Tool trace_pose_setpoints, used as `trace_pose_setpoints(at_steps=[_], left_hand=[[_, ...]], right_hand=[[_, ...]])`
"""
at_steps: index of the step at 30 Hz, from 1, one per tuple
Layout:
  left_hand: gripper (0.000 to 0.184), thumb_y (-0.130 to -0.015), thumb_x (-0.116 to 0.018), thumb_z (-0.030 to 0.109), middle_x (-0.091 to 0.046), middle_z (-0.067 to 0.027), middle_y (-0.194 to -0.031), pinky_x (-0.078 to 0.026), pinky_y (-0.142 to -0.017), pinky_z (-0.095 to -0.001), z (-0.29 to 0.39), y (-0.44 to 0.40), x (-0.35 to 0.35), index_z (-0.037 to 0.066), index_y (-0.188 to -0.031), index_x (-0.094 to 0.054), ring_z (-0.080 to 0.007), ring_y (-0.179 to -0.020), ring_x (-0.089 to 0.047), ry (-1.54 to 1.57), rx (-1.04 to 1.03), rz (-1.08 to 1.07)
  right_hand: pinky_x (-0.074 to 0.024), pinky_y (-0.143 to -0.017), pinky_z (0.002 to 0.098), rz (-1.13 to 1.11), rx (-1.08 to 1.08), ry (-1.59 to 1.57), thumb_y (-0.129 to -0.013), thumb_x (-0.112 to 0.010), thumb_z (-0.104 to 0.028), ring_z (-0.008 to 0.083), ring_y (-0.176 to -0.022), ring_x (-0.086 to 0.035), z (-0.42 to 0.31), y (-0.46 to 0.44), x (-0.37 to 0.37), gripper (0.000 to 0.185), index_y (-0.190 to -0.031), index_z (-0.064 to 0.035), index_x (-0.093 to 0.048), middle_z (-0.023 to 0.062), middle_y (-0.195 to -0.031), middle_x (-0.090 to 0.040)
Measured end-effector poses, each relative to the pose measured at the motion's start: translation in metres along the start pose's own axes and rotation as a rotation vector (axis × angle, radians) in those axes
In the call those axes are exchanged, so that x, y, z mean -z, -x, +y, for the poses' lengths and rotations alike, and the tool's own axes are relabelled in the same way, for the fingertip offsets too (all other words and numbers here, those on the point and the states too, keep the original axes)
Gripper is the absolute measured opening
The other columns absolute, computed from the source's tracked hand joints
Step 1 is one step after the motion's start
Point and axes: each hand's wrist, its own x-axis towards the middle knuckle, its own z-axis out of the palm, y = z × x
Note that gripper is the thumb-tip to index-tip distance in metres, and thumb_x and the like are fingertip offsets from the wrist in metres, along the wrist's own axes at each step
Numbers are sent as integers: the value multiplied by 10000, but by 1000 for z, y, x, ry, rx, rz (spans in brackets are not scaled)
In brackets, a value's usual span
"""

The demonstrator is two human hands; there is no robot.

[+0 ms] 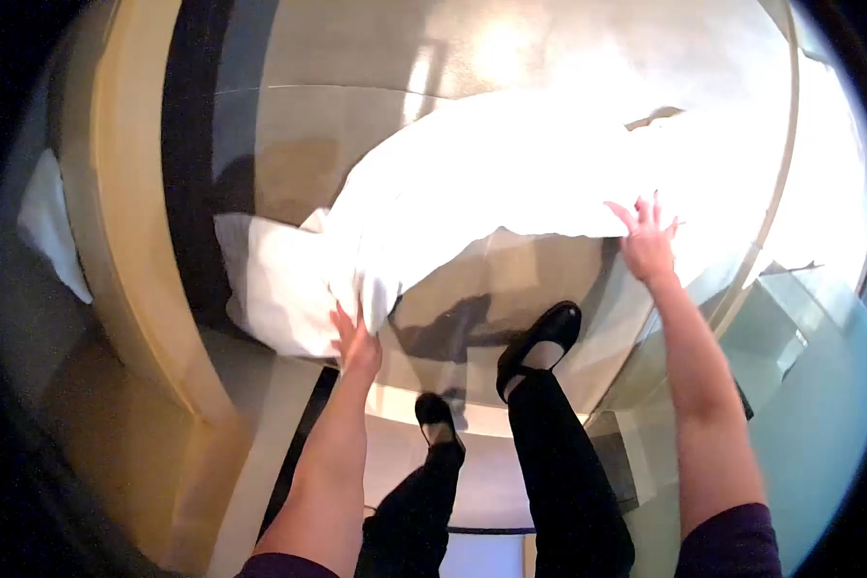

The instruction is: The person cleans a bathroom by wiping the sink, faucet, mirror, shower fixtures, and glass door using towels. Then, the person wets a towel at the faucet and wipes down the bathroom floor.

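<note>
A large white cloth (491, 183) stretches across the view in a long sweep above the floor, so bright that its weave and folds are mostly washed out. At its left end a looser, rumpled part (284, 289) hangs down. My left hand (358, 345) is closed on bunched fabric near this end, with some fingers hidden by the folds. On the right, my right hand (649, 249) is at the near edge of the cloth with its fingers spread. Whether its fingertips touch the fabric I cannot tell.
My feet in black shoes (541, 345) stand below the cloth on a tan floor (462, 332). A pale wooden frame (135, 193) runs down the left, with another white cloth (53, 226) beyond it. Glass panels (800, 385) stand at the right.
</note>
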Motion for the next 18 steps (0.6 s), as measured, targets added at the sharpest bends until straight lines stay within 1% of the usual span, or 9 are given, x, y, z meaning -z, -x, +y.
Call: trace_pose_setpoints(at_steps=[2,4,5,7,8,9,10,14,18], left_hand=[[743,-712,-528,118,31,-130,-1424,-122,-933,-648,18,8,13,281,-1356,-197,-371,-1300,35,152,-79,13],[703,-704,-477,95,32,-163,-1417,-126,-905,-675,14,-10,26,262,-1346,-244,-431,-1281,37,-29,-277,87],[693,-708,-485,139,28,-165,-1417,-128,-898,-683,-12,-29,27,250,-1347,-239,-432,-1281,32,93,-592,259],[662,-779,-495,329,26,-120,-1425,-11,-987,-587,-9,-68,42,242,-1359,-189,-319,-1312,5,138,-220,119],[610,-820,-459,301,37,-95,-1428,67,-1016,-502,12,-70,64,229,-1360,-185,-268,-1318,6,228,-156,78],[603,-826,-450,261,42,-89,-1428,66,-1015,-508,39,-29,69,246,-1361,-170,-264,-1317,19,-57,-167,29],[621,-802,-462,162,36,-105,-1426,3,-998,-570,27,-34,26,274,-1351,-194,-296,-1313,30,75,-182,114],[731,-722,-403,-56,20,-152,-1416,-52,-974,-620,26,-25,26,282,-1343,-217,-349,-1304,10,-20,-327,230],[629,-744,-415,1,-90,-135,-1411,-71,-1006,-579,-11,-12,0,226,-1318,-291,-319,-1307,-52,-173,-443,371]], right_hand=[[-200,-991,553,100,71,-193,-703,-556,-95,377,-1158,-291,-9,21,-23,595,-1230,-309,-383,159,-1103,-388],[-203,-1009,494,78,7,-360,-695,-576,-107,435,-1081,-321,-55,52,-36,572,-1215,-267,-400,176,-1036,-390],[-213,-1001,497,80,-25,-355,-702,-576,-117,454,-1077,-314,-78,62,-37,564,-1215,-269,-397,176,-1042,-390],[-246,-977,508,82,-86,-347,-717,-582,-145,472,-1079,-306,-114,64,-36,560,-1225,-274,-385,184,-1072,-388],[-283,-944,528,84,-97,-377,-720,-583,-157,472,-1101,-295,-117,52,-39,572,-1231,-300,-369,181,-1110,-381],[-290,-921,562,47,-128,-344,-730,-581,-158,464,-1114,-287,-106,67,-46,578,-1235,-325,-353,171,-1136,-368],[-297,-898,596,14,-153,-314,-740,-578,-159,457,-1128,-279,-95,75,-58,586,-1239,-349,-337,162,-1163,-355],[-351,-859,561,138,-151,-125,-755,-573,-121,449,-1072,-318,-99,71,-74,652,-1281,-355,-268,170,-1117,-368],[-355,-856,564,198,-119,-164,-764,-556,-139,434,-1112,-289,-114,101,-96,615,-1279,-342,-288,156,-1132,-366]])
